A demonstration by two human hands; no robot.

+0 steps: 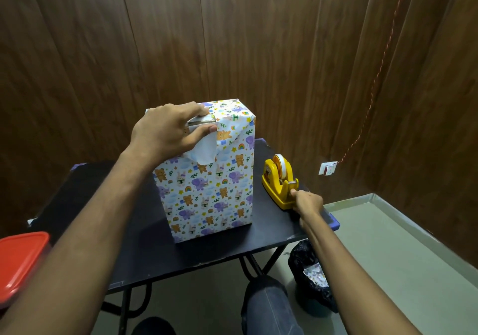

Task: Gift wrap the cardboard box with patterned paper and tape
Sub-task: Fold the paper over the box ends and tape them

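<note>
A tall box (209, 187) wrapped in white paper with animal prints stands upright in the middle of the black table (129, 231). Its top end is partly folded, and a white paper flap (204, 151) hangs down at the top left. My left hand (168, 130) grips the box's top left corner, thumb on the front and fingers over the top. My right hand (306, 201) pinches at the cutter end of the yellow tape dispenser (279, 182), which sits on the table right of the box. The tape itself is too thin to make out.
A red-lidded container (20, 262) sits at the lower left. A black bin bag (310, 275) with paper scraps stands on the floor under the table's right corner. My knees (266, 306) are below the table edge. Wood-panel walls close in behind and to the right.
</note>
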